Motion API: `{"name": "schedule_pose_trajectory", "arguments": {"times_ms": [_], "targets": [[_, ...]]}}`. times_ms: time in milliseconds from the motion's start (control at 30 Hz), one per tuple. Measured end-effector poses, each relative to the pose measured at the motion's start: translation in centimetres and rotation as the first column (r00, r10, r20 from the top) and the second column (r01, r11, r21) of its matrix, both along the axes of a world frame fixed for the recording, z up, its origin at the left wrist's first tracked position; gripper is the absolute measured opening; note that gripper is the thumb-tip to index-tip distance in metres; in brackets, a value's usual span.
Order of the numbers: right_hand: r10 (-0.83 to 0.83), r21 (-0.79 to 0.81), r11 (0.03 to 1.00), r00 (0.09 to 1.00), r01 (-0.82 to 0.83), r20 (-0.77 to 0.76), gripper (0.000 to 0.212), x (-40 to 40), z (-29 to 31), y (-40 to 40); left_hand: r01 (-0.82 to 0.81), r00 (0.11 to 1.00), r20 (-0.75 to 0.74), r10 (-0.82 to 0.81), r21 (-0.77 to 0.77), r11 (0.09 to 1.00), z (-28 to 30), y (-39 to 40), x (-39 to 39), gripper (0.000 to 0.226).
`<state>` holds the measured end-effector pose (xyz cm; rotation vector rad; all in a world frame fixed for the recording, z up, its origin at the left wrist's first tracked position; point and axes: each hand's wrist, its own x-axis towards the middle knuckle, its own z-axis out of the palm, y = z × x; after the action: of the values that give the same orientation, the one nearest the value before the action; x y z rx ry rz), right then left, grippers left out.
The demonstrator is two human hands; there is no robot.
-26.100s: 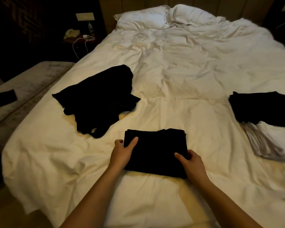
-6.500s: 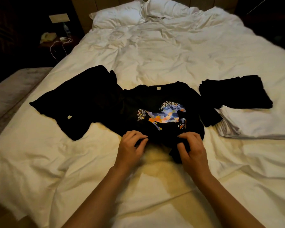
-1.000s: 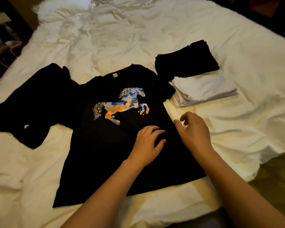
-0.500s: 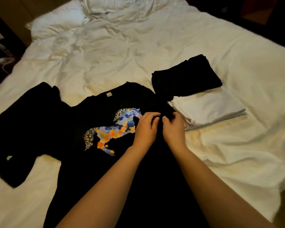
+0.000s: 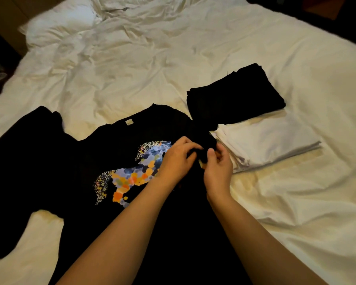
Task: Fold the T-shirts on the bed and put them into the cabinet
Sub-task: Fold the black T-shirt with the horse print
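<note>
T-shirts for folding lie on the bed [image 5: 193, 48], whose white cover fills the view up to the pillow [image 5: 62, 23] at its far left corner. Largest of them is the black horse-print shirt [image 5: 103, 153], spread face up along the near edge, collar pointing away from me. Overlapping its far sleeve, toward the left edge, lies a second, unfolded black shirt [image 5: 19, 151]. Toward the right edge sit a folded black shirt [image 5: 238, 93] and, touching it on the near side, a folded white stack [image 5: 271, 140].

My left hand [image 5: 178, 159] and right hand [image 5: 219, 167] meet at the print shirt's right sleeve [image 5: 206, 140], a bunched knot just beside the white stack. Both have fingers curled, pinching the sleeve fabric between them; the bunch sits at my fingertips, the shirt's body beneath my forearms.

I judge this step to be straightening the sleeve before folding. To do it well, I would draw the cloth apart until it lies flat, keep it clear of the white stack, then turn the sleeve inward over the print along a straight line.
</note>
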<state>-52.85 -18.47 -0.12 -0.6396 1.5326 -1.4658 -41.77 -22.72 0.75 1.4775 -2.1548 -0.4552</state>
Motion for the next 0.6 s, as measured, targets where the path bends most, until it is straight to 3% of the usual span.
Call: {"name": "schedule_pose_trajectory", "arguments": {"times_ms": [133, 233, 367, 433, 500, 600], "targets": [[0.009, -0.148, 0.989, 0.998, -0.019, -0.066, 0.030, -0.2, 0.6, 0.7, -0.025, 0.995, -0.094, 0.013, -0.123, 0.992, 1.9, -1.1, 1.2, 0.016], [0.050, -0.227, 0.969, 0.976, -0.099, -0.210, 0.033, -0.9, 1.6, 0.6, -0.092, 0.981, -0.178, 0.072, -0.107, 0.990, 3.9, -2.4, 1.3, 0.014], [0.172, -0.118, 0.962, 0.881, -0.247, -0.440, 0.054, -2.1, 2.6, -1.5, -0.153, 0.967, -0.214, 0.136, -0.067, 0.986, 6.3, -4.1, 0.9, 0.016], [0.284, -0.043, 0.942, 0.856, -0.334, -0.433, 0.044, -2.8, 3.4, -2.5, -0.163, 0.957, -0.244, 0.159, 0.002, 0.987, 7.3, -4.7, 0.5, 0.013], [0.307, -0.037, 0.929, 0.824, -0.367, -0.476, 0.018, -3.4, 4.0, -3.1, -0.161, 0.957, -0.245, 0.156, -0.002, 0.987, 8.1, -5.2, 0.2, 0.011], [0.271, -0.078, 0.934, 0.834, -0.348, -0.480, 0.009, -4.2, 5.0, -3.8, -0.184, 0.978, -0.111, 0.174, -0.086, 0.979, 9.4, -6.3, -0.5, 0.017]]}}
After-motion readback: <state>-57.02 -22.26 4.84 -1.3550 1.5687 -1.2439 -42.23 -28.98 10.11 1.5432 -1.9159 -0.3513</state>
